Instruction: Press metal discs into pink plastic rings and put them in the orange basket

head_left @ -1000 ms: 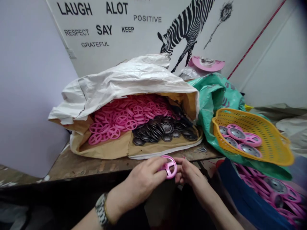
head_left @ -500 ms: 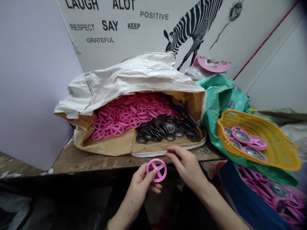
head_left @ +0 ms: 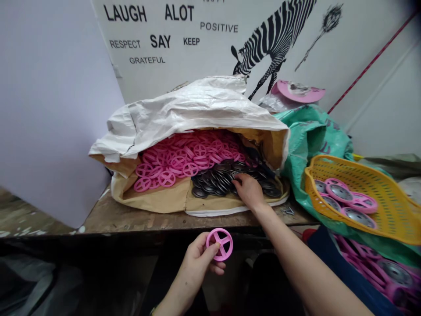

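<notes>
My left hand (head_left: pixel 200 259) grips a pink plastic wheel (head_left: pixel 226 240) with crossed spokes, thumb on its face, in front of the bench edge. My right hand (head_left: pixel 249 188) reaches into the mouth of a large white sack (head_left: pixel 184 105). Its fingertips touch a heap of dark grey discs (head_left: pixel 213 181) at the sack's right side. The fingers are bent, and whether a disc is between them is hidden. Left of and behind the discs lies a big pile of pink spoked wheels (head_left: pixel 179 159), on the sack's brown lining.
A yellow basket (head_left: pixel 391 210) at the right holds several pink wheels with grey discs on them. Below it, a dark blue box (head_left: pixel 332 263) contains more such wheels. A green sack (head_left: pixel 296 131) stands behind. Small metal pieces (head_left: pixel 288 211) lie on the wooden bench (head_left: pixel 131 223).
My right hand has moved forward from beside the pink wheel to the dark discs in the sack. My left hand still holds the wheel. The view has shifted slightly.
</notes>
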The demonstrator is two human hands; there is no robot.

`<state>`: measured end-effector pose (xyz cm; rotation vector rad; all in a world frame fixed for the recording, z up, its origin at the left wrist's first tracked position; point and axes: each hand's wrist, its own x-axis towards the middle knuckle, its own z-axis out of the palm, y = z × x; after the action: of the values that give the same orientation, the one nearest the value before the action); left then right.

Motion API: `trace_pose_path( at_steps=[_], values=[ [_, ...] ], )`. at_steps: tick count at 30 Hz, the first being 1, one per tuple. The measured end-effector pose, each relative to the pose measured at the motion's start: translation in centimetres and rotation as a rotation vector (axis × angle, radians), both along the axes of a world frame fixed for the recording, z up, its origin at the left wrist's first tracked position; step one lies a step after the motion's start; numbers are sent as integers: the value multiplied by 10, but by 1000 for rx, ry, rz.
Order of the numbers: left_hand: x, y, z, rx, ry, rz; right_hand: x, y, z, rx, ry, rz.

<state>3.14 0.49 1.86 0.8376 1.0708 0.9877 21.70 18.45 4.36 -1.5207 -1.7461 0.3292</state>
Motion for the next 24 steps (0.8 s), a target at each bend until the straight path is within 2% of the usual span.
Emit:
trace_pose_path(
  at_steps=[5, 12, 18, 22, 24],
  values=[
    [1, 1, 2, -9, 17, 21, 13, 3, -4, -73, 190, -26],
    [4, 5, 11, -23, 3, 7, 31, -14, 9, -130, 527, -68],
    [4, 10, 22, -29, -29, 43, 31, -65, 19, -254, 753, 18],
    [5, 12, 22, -17, -31, 36, 25, -109, 18, -380, 925, 115],
    [6, 12, 21, -9, -29, 19, 22, -126, 14, -430, 934, 142]
  ],
)
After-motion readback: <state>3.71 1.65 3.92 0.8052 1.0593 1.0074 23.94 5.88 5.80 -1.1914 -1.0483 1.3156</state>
